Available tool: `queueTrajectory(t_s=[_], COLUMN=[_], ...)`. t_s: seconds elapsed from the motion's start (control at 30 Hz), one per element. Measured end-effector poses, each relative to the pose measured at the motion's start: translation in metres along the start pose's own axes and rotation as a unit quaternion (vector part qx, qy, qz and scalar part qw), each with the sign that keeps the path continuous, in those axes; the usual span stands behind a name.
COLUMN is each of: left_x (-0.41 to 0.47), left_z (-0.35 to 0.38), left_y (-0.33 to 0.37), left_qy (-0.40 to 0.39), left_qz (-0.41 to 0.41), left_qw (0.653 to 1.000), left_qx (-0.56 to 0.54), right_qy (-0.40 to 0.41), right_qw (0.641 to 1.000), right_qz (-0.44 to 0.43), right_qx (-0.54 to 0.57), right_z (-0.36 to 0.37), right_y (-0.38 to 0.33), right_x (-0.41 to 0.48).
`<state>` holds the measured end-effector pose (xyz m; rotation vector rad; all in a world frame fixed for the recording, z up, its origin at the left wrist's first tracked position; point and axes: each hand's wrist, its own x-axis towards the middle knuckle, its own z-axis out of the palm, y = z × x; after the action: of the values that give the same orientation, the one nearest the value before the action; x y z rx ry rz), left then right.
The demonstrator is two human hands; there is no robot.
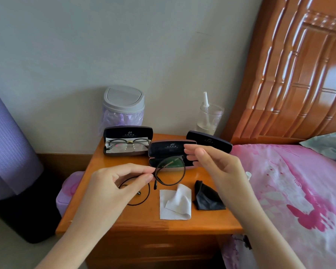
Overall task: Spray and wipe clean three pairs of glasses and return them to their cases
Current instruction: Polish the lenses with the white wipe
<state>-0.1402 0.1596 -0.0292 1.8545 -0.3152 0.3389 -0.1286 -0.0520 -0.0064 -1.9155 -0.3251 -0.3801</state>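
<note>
Round black-rimmed glasses are held above the wooden nightstand. My left hand pinches the frame at the bridge, and my right hand pinches its right end with the fingertips. Just behind stands an open, empty dark case. Another open case at the back left holds a second pair of glasses. A third dark case lies at the back right. A white cloth and a black cloth lie on the nightstand. A clear spray bottle stands by the wall.
A small grey-lidded bin with a purple liner stands at the back of the nightstand. A bed with a pink sheet and a wooden headboard is on the right. A purple curtain hangs on the left.
</note>
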Motion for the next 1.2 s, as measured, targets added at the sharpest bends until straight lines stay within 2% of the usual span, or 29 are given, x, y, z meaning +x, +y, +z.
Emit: queueTrajectory(t_s=[0.13, 0.47, 0.7, 0.87, 1.03, 1.2], left_x=[0.0, 0.002, 0.001, 0.003, 0.01, 0.01], left_z=[-0.002, -0.004, -0.004, -0.003, -0.012, -0.006], left_y=[0.0, 0.003, 0.004, 0.005, -0.01, -0.018], left_qy=[-0.006, -0.016, -0.013, -0.003, 0.062, 0.026], left_qz=[0.006, 0.017, 0.026, 0.021, -0.039, -0.118], left_qw=[1.0, 0.999, 0.998, 1.0, 0.988, 0.968], left_qx=[0.007, 0.042, 0.057, -0.02, -0.139, -0.222], right_qy=[-0.036, -0.055, -0.049, -0.023, 0.031, 0.062], right_qw=[0.999, 0.998, 0.996, 0.99, 0.981, 0.97], right_qz=[0.002, 0.014, 0.059, 0.096, 0.11, 0.129], right_qx=[-0.008, -0.006, 0.036, 0.098, 0.157, 0.195], right_z=[0.0, -0.003, -0.005, -0.003, -0.005, -0.006], right_y=[-0.006, -0.004, -0.002, 0.001, 0.007, 0.013], right_x=[0.0, 0.002, -0.001, -0.004, -0.003, -0.003])
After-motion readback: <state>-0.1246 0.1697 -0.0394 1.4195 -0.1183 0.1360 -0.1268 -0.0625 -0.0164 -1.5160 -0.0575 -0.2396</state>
